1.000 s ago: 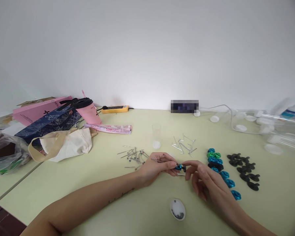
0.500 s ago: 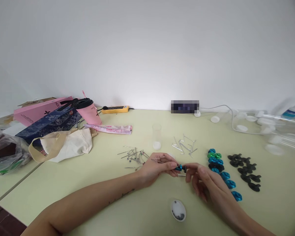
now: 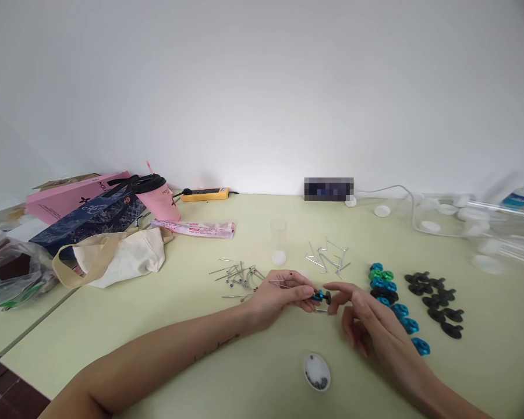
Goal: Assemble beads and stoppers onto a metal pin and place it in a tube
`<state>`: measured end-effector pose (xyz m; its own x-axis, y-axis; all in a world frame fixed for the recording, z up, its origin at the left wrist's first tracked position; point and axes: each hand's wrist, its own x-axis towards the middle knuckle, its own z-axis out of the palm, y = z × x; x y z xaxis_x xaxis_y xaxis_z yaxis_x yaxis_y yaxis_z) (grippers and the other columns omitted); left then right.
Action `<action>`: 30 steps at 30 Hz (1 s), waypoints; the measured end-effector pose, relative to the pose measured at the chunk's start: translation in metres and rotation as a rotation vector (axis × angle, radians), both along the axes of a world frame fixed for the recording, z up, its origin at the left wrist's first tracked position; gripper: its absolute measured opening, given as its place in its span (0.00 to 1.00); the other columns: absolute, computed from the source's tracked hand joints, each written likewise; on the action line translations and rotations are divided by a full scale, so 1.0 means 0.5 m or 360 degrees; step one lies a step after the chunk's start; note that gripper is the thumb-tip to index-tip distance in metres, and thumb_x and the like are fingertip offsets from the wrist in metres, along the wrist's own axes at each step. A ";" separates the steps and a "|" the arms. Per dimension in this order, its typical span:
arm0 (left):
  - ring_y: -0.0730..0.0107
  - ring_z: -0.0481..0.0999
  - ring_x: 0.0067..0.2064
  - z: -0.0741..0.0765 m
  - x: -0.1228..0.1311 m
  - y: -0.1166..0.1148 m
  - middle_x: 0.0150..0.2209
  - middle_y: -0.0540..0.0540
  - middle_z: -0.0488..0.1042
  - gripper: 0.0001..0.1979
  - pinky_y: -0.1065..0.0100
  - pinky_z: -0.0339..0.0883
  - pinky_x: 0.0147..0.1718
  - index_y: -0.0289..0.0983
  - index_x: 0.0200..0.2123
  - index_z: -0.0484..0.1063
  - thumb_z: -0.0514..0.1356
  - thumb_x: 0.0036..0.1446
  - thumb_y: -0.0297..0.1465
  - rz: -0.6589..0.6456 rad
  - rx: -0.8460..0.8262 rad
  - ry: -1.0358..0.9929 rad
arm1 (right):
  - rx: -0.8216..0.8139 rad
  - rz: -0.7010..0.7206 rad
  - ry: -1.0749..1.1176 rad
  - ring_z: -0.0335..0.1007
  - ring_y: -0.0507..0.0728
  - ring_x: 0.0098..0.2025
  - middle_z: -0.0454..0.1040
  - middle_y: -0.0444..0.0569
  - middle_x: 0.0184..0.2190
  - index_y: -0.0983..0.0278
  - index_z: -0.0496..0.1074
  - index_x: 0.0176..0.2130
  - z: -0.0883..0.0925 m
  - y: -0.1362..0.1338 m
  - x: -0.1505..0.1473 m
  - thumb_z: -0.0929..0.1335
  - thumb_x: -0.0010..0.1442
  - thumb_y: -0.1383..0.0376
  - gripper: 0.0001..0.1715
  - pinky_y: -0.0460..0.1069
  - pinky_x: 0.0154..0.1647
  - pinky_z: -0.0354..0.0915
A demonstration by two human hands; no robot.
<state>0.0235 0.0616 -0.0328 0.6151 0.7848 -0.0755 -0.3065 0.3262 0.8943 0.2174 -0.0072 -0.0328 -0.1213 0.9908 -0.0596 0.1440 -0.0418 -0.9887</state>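
Observation:
My left hand (image 3: 286, 294) is closed on a small blue metal part (image 3: 318, 295) with a black disc-headed piece (image 3: 327, 297) at its right end. A thin metal pin (image 3: 279, 283) also lies along its fingers. My right hand (image 3: 367, 320) is just to the right, its index finger stretched out by the black disc and the other fingers loosely bent. It holds nothing that I can see; whether the index finger touches the disc is unclear. Below the hands is a small white dish (image 3: 317, 372) with tiny dark metal pieces. A metal rod (image 3: 321, 310) lies under the fingers.
Loose pins (image 3: 240, 276) and L-shaped hex keys (image 3: 329, 257) lie beyond my hands, by a clear tube (image 3: 278, 241). Blue and green parts (image 3: 400, 311) and black disc pieces (image 3: 436, 299) are at right. A pink cup (image 3: 159, 201) and cloth bag (image 3: 122, 256) stand left.
My right index finger has straightened and lifted slightly beside the black disc. My left hand keeps the blue part in nearly the same place.

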 end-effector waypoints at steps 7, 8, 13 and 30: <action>0.72 0.77 0.29 -0.001 0.000 -0.003 0.30 0.42 0.78 0.14 0.71 0.71 0.34 0.29 0.35 0.76 0.69 0.49 0.34 -0.0003 -0.0006 -0.0005 | -0.0011 0.0013 -0.0019 0.58 0.50 0.23 0.69 0.46 0.33 0.60 0.66 0.54 -0.002 -0.001 0.004 0.55 0.68 0.49 0.26 0.45 0.21 0.57; 0.72 0.77 0.29 -0.001 0.001 -0.003 0.30 0.42 0.78 0.14 0.71 0.71 0.33 0.29 0.35 0.76 0.69 0.49 0.34 -0.0002 -0.0003 -0.0006 | -0.0014 0.0009 -0.0006 0.58 0.50 0.23 0.69 0.47 0.34 0.60 0.65 0.54 -0.001 -0.001 0.004 0.55 0.67 0.49 0.26 0.45 0.21 0.57; 0.73 0.77 0.29 -0.002 0.001 -0.002 0.30 0.42 0.78 0.13 0.71 0.71 0.33 0.29 0.34 0.76 0.69 0.49 0.33 -0.0001 -0.0009 -0.0001 | -0.0024 0.0003 0.0024 0.58 0.49 0.22 0.69 0.46 0.34 0.59 0.65 0.54 0.002 -0.003 0.002 0.55 0.67 0.49 0.25 0.45 0.20 0.56; 0.72 0.76 0.29 -0.001 0.002 -0.003 0.31 0.42 0.77 0.18 0.70 0.70 0.33 0.29 0.34 0.76 0.70 0.46 0.37 -0.0014 -0.0009 0.0025 | 0.0008 0.0026 -0.0148 0.56 0.49 0.22 0.66 0.41 0.28 0.57 0.63 0.51 0.002 0.000 -0.005 0.65 0.63 0.52 0.19 0.45 0.21 0.54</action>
<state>0.0245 0.0600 -0.0335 0.6205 0.7790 -0.0897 -0.2895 0.3339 0.8971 0.2148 -0.0070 -0.0317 -0.1318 0.9891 -0.0663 0.2357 -0.0337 -0.9712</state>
